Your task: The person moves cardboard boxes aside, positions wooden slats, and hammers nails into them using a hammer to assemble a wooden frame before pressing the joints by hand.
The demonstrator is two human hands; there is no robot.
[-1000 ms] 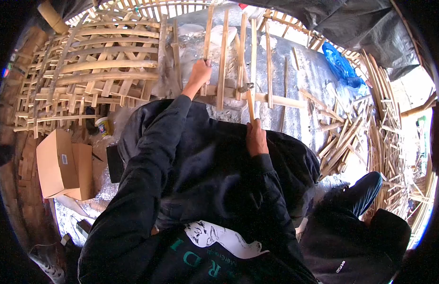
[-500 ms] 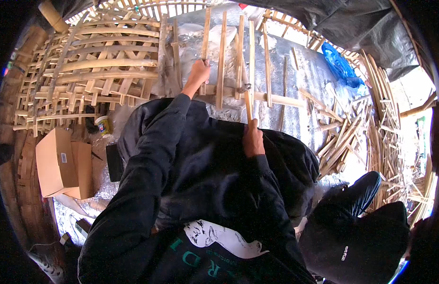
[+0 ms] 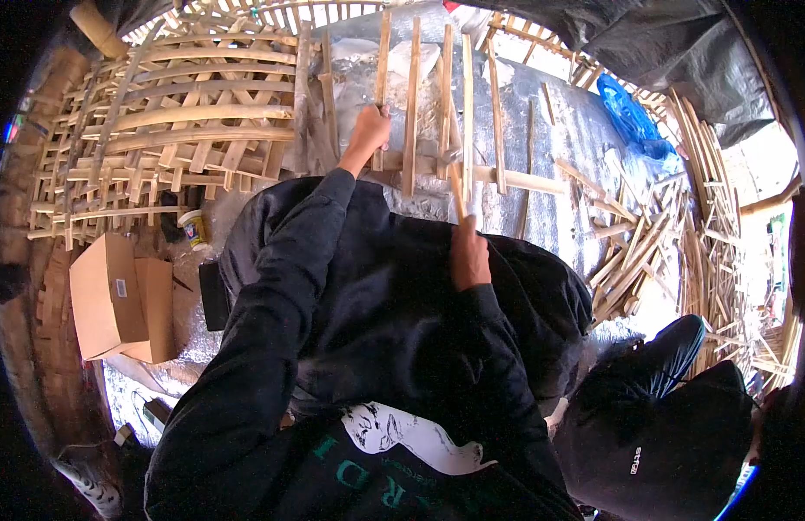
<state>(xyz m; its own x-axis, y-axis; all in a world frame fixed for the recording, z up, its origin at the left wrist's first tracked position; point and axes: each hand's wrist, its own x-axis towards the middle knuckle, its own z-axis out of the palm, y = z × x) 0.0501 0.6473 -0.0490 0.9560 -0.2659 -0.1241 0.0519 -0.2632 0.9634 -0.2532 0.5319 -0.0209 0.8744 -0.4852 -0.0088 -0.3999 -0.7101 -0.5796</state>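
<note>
My left hand (image 3: 368,135) is closed round the lower part of an upright bamboo strip (image 3: 382,65). In my right hand (image 3: 470,253) is the wooden handle of a hammer (image 3: 458,189), whose head is near the crosswise bamboo strip (image 3: 528,181). Several upright strips, one of them a bamboo slat (image 3: 411,113), lie side by side over that crosswise strip. The lower end of the strip in my left hand reaches the crosswise strip's left part.
A woven bamboo lattice (image 3: 198,113) lies at the left, above an open cardboard box (image 3: 107,300) and a small tub (image 3: 193,230). Loose bamboo pieces (image 3: 637,260) and a blue plastic bag (image 3: 628,117) are at the right. Another person in dark clothes (image 3: 654,434) sits at the lower right.
My right hand and the hammer have shifted slightly, and the hammer head stays near the crosswise strip. My left hand keeps its hold. The other person at the lower right has changed posture.
</note>
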